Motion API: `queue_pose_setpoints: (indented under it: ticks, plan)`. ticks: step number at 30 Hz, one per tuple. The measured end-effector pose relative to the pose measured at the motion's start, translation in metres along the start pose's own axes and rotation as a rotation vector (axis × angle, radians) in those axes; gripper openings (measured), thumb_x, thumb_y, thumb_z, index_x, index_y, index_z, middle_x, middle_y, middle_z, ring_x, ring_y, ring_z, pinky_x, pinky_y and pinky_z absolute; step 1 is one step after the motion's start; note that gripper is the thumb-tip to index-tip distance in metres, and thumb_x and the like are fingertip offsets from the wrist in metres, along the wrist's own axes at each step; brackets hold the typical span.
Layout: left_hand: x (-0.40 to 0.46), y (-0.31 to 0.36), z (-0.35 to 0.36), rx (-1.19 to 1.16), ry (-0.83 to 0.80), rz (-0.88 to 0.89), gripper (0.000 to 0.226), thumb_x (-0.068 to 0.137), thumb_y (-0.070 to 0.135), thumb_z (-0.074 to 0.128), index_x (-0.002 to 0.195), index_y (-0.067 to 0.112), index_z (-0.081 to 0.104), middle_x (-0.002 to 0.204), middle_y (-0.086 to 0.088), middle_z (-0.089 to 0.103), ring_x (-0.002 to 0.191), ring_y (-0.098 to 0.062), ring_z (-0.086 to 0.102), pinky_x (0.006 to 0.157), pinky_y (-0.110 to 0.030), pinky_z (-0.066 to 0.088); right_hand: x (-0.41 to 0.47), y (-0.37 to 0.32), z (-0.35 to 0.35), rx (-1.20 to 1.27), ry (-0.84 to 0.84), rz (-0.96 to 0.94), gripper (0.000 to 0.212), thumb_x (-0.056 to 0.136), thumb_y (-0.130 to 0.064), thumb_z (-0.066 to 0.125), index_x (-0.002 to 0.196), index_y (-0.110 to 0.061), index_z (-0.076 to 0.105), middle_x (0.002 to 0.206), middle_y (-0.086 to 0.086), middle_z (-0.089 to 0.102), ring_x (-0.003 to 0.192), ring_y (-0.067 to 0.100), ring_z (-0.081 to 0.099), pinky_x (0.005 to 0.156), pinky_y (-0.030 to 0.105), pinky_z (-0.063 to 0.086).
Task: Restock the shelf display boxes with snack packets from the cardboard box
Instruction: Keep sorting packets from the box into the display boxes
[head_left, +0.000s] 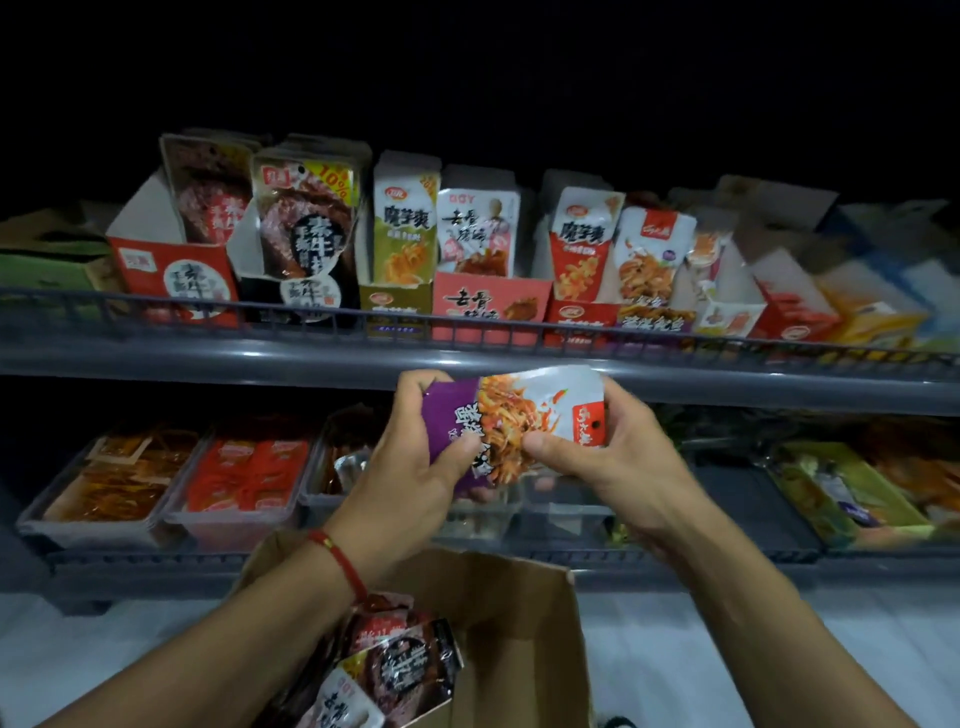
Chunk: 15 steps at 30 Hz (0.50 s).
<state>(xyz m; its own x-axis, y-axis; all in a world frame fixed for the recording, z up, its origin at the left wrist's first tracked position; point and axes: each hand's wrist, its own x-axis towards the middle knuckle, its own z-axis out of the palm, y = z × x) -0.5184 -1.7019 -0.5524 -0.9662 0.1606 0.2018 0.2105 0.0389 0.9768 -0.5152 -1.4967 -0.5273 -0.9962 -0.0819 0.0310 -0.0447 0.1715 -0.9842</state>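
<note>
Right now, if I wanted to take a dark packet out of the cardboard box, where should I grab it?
Probably by its top edge, reaching down from above. The dark packet sits on top of the pile in the open cardboard box, its upper edge bare. Both hands are busy with the purple packet.

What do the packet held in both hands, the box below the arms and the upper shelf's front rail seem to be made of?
Held packet: likely glossy plastic or foil film; it shows crinkles and bright glare between the left hand and right hand.
Cardboard box: plain brown matte cardboard with folded flaps.
Front rail: dark thin bars, probably coated metal wire, though the blur leaves it open.
</note>
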Motion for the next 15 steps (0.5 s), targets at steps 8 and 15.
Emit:
queue_pose_setpoints:
  ticks: [8,15]
  plan:
    - [0.073,0.057,0.076,-0.026,-0.107,0.005,0.055,0.094,0.003,0.067,0.128,0.032,0.036,0.119,0.002,0.064,0.103,-0.009,0.067,0.091,-0.039,0.061,0.024,-0.080,-0.121,-0.522,0.270,-0.197,0.054,0.074,-0.023,0.087,0.119,-0.025,0.056,0.103,-0.005,0.071,0.091,0.010,0.072,0.073,0.029,0.058]
    - [0.095,0.081,0.071,0.280,-0.048,0.128,0.064,0.095,-0.001,0.060,0.141,0.031,0.030,0.121,0.002,0.057,0.106,-0.011,0.060,0.083,-0.027,0.059,0.086,-0.146,-0.184,-0.969,0.279,-0.254,0.051,0.080,-0.016,0.082,0.116,-0.030,0.049,0.093,-0.013,0.057,0.083,0.004,0.060,0.075,0.028,0.053]
